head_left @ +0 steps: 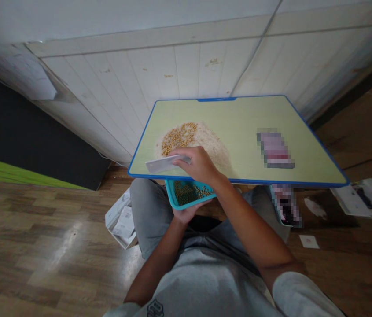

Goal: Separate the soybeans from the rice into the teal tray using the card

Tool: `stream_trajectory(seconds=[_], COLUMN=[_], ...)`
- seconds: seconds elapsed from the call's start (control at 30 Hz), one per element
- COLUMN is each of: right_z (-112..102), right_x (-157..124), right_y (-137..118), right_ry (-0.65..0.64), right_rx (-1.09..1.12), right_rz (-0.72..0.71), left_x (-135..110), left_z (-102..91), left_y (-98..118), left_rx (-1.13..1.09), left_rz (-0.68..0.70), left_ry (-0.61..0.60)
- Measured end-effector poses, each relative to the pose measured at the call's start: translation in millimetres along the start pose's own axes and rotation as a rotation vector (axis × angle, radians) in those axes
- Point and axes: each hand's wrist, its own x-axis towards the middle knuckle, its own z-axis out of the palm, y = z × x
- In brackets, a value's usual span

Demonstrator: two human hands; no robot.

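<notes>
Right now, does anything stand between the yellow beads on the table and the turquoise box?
Yes: the white card, the right hand holding it and the table's blue edge lie between those beads and the box.

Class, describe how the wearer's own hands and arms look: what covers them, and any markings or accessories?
The right hand is ungloved, as is what shows of the left hand. No watch or bracelet shows at either wrist. Both forearms are bare below a light grey shirt's short sleeves. A dark angular logo marks the shirt's front.
</notes>
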Motion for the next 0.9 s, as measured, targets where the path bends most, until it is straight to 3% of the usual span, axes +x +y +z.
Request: stream_trajectory(seconds=[0.9], right_z=[3], right_x=[17], right_y=[9], right_ry=[-0.063], right_rx=[0.090], right_rz=[-0.038], left_x=[-2], left_z=[4.9], left_y=[1], left_rx=[0.005], left_rz=[-0.042], left_ry=[-0.006])
